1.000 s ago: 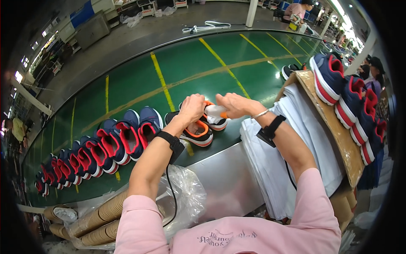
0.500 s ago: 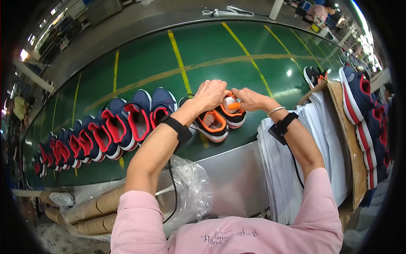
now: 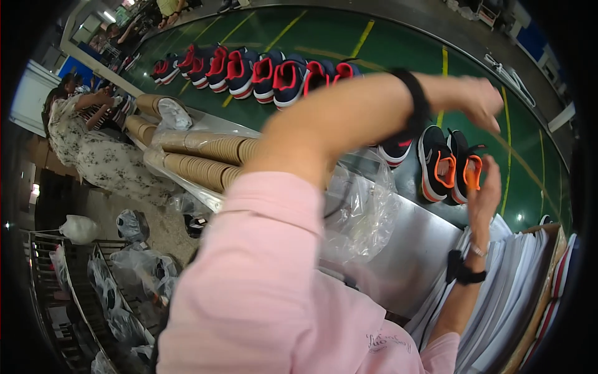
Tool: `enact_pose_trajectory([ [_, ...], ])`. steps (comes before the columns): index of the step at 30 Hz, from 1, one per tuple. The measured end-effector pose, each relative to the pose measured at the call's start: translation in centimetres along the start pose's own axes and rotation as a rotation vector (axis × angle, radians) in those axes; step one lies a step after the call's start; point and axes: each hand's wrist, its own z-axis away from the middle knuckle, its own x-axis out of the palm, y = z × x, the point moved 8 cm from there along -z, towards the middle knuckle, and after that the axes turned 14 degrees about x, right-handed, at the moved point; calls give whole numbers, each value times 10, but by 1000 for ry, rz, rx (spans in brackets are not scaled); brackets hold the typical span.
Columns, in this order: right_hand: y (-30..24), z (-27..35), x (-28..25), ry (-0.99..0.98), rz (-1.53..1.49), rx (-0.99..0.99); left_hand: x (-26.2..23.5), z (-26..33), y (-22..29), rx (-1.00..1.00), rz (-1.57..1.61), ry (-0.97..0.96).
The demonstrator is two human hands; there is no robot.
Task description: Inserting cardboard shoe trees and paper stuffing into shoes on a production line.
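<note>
A pair of black sneakers with orange lining stands on the green tabletop: the left sneaker (image 3: 431, 167) and the right sneaker (image 3: 459, 165), side by side, toes away from me. Pale stuffing shows in their openings. My right hand (image 3: 488, 190) is at the heel of the right sneaker, thumb and fingers apart; I cannot tell whether it touches the shoe. Beyond the pair, over the green surface, my left hand (image 3: 481, 103) is smeared by motion and its fingers are unclear. My left forearm crosses in front of a row of navy sneakers (image 3: 288, 81) with red lining.
Brown ribbed rolls (image 3: 202, 144) in clear plastic lie along the near table edge. A crumpled clear bag (image 3: 367, 218) rests on the metal ledge (image 3: 417, 249). White sheets (image 3: 498, 293) stand upright in a carton at right. Another person (image 3: 103, 143) is at far left, near a rack.
My view has swung left. My left hand has come away from the black sneakers and moved beyond them. My right hand stays close to the right sneaker.
</note>
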Motion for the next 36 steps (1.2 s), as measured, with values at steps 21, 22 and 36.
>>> enact_pose_trajectory([
  [21,-32,159,43,-552,-820,761,8,730,-81,-1401,-129,655],
  [22,-58,153,46,-434,-634,421,-5,849,-76,-1339,-553,443],
  [36,-83,231,-162,108,-702,560,26,492,-28,-614,-280,437],
])
